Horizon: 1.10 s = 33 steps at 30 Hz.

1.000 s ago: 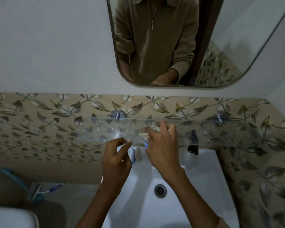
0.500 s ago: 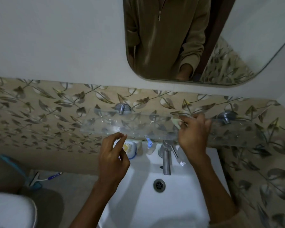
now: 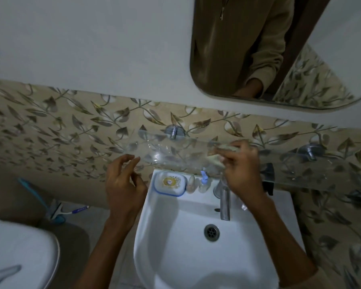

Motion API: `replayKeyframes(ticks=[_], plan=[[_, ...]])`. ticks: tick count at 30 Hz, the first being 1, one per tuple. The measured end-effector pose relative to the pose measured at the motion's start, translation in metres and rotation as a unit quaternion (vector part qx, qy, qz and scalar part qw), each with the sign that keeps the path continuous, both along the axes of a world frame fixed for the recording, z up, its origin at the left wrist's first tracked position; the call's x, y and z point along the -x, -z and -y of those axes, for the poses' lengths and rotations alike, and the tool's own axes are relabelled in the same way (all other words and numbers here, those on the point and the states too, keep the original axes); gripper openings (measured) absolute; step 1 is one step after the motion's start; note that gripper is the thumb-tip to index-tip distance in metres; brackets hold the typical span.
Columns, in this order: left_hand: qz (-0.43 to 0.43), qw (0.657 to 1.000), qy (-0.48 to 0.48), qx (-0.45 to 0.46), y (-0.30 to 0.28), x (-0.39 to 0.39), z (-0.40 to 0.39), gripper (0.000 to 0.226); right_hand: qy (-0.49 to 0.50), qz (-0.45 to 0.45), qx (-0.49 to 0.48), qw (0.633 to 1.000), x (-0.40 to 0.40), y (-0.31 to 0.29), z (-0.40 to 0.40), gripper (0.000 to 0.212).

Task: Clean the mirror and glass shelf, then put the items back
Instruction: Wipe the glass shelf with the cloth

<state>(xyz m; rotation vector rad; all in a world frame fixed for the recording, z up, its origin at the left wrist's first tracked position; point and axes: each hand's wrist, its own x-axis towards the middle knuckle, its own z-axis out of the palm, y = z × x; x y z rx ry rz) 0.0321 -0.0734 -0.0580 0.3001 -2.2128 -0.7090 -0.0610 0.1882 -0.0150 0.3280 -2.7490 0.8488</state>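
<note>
A clear glass shelf point(image 3: 175, 152) hangs on two metal brackets below the mirror point(image 3: 258, 59). My right hand point(image 3: 241, 165) presses a pale folded cloth point(image 3: 222, 149) onto the shelf near its middle. Its fingers are closed around the cloth. My left hand point(image 3: 123, 184) hovers just below the shelf's left end, fingers apart and holding nothing. On the back rim of the sink stand a blue-rimmed soap dish point(image 3: 169, 183), a small pale bottle point(image 3: 190, 182) and a blue-topped pump bottle point(image 3: 203, 180).
The white sink point(image 3: 188, 247) with a steel tap point(image 3: 224, 201) lies under the shelf. A dark object point(image 3: 268, 177) hangs behind the glass at right. A toilet lid point(image 3: 15, 253) is at lower left, with a blue-handled scraper point(image 3: 67, 211) on the floor.
The view has shifted left and down. My right hand with the cloth has slid rightward along the shelf over the second. The left hand stays low, with its fingers spread wider.
</note>
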Motion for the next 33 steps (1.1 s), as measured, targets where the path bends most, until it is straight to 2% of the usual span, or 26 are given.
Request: replayKeyframes(ticks=[2,4,9,14,18,20,22,25,27,30,33], plan=[[0.009,1.000,-0.014,-0.006,-0.003,-0.003,0.005,0.043,0.068,0.011,0.003,0.998,0.017,-0.005,0.008,0.039],[0.013,1.000,-0.015,-0.016,-0.005,-0.001,0.006,0.043,0.089,0.018,-0.002,0.996,0.020,-0.007,0.035,0.039],[0.004,0.996,-0.033,-0.081,-0.010,0.002,0.019,0.030,-0.092,0.009,0.043,0.995,-0.018,-0.001,0.117,0.050],[-0.020,0.981,-0.032,-0.191,-0.019,0.015,0.033,0.017,-0.196,0.041,0.039,0.979,-0.018,0.006,0.103,0.041],[-0.046,0.959,0.009,-0.279,-0.020,0.020,0.044,0.015,-0.156,0.048,0.035,0.986,0.007,-0.002,0.086,0.037],[-0.049,0.945,0.014,-0.323,-0.018,0.022,0.047,0.017,-0.114,0.038,0.017,0.993,0.016,-0.007,0.108,0.039],[-0.037,0.929,0.021,-0.367,-0.016,0.025,0.050,0.019,-0.126,0.029,0.012,0.992,0.011,-0.011,0.136,0.046],[0.008,0.908,0.062,-0.414,-0.017,0.031,0.058,0.027,-0.216,-0.003,-0.012,0.976,-0.010,-0.003,0.160,0.052],[0.079,0.903,0.122,-0.404,-0.021,0.035,0.062,0.047,-0.244,-0.012,-0.010,0.970,-0.013,0.004,0.159,0.051],[0.197,0.897,0.216,-0.331,-0.027,0.035,0.066,0.061,-0.247,-0.010,-0.018,0.969,0.001,0.003,0.156,0.048],[0.256,0.873,0.274,-0.310,-0.026,0.032,0.075,0.073,-0.207,-0.015,-0.028,0.978,0.021,-0.004,0.167,0.049]])
